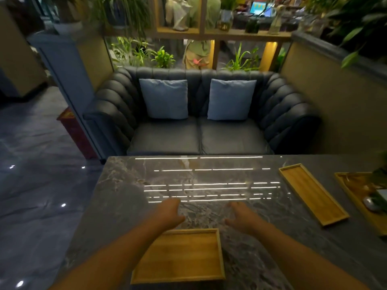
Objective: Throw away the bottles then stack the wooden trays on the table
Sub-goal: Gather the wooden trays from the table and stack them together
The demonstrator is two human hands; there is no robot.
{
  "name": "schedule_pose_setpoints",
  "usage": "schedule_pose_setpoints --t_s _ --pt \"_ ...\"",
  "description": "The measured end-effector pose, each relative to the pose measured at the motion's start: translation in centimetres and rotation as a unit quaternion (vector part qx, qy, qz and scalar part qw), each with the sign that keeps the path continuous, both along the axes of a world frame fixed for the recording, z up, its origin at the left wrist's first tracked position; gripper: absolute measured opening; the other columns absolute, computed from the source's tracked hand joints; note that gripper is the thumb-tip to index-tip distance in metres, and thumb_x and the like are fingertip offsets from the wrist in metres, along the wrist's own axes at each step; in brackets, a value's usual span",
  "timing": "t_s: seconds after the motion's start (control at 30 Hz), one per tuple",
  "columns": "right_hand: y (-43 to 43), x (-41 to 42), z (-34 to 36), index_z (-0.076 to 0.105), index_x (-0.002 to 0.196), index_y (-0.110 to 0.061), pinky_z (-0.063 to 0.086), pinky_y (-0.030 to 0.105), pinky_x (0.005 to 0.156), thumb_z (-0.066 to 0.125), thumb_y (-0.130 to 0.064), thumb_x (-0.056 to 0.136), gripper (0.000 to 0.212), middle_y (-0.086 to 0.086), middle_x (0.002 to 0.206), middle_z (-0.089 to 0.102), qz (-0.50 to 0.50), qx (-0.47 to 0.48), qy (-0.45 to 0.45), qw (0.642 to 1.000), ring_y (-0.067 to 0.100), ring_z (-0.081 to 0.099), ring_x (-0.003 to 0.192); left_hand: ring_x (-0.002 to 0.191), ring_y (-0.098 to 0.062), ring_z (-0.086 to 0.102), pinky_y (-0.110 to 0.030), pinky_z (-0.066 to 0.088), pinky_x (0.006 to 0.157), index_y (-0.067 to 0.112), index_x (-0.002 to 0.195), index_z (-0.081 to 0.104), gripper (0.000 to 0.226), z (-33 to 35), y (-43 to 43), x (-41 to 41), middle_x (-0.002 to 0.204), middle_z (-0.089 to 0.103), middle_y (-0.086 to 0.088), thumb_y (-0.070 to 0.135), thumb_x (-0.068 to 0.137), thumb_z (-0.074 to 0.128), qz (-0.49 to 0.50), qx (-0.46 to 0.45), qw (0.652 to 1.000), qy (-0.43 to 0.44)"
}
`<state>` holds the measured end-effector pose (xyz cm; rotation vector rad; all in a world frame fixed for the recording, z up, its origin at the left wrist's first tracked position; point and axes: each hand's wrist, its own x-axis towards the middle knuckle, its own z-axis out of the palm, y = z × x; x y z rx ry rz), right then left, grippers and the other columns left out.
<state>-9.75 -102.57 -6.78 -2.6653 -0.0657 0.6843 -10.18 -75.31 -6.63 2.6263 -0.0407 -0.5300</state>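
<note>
A wide wooden tray (pixel 188 258) lies on the dark marble table (pixel 129 185) near its front edge, partly under my left forearm. A long narrow wooden tray (pixel 312 193) lies farther right. A third wooden tray (pixel 351 189) at the right edge holds small objects. My left hand (pixel 169 214) and my right hand (pixel 243 216) hover empty over the table just beyond the wide tray, fingers relaxed and extended. No bottle is in view.
A dark tufted sofa (pixel 199 139) with two blue cushions (pixel 165 99) stands behind the table. A red bin (pixel 73 130) sits on the floor at left beside a partition. Plants and shelves fill the background. Leaves overhang the table's right edge.
</note>
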Motion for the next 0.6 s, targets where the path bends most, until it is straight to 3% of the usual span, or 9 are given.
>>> schedule_pose_setpoints --t_s 0.27,0.6 --pt "-7.7 2.4 1.2 0.033 0.149 -0.016 0.032 0.038 0.115 0.06 -0.049 0.089 0.074 0.008 0.157 0.033 0.043 -0.025 -0.006 0.999 0.026 0.032 0.144 0.119 -0.025 0.054 -0.036 0.048 0.095 0.019 0.128 0.051 0.05 1.4 -9.6 2.8 0.132 0.056 -0.007 0.033 0.081 0.063 -0.012 0.025 1.0 -0.007" --pt "-25.7 7.0 1.2 0.037 0.147 -0.019 0.034 0.034 0.111 0.06 -0.051 0.088 0.071 0.006 0.153 0.039 0.053 -0.036 -0.029 0.998 0.023 0.039 0.139 0.129 -0.028 0.047 -0.041 0.041 0.107 0.013 0.129 0.05 0.051 0.5 -27.5 6.4 0.139 0.049 -0.011 0.033 0.083 0.061 -0.029 0.064 0.997 0.012"
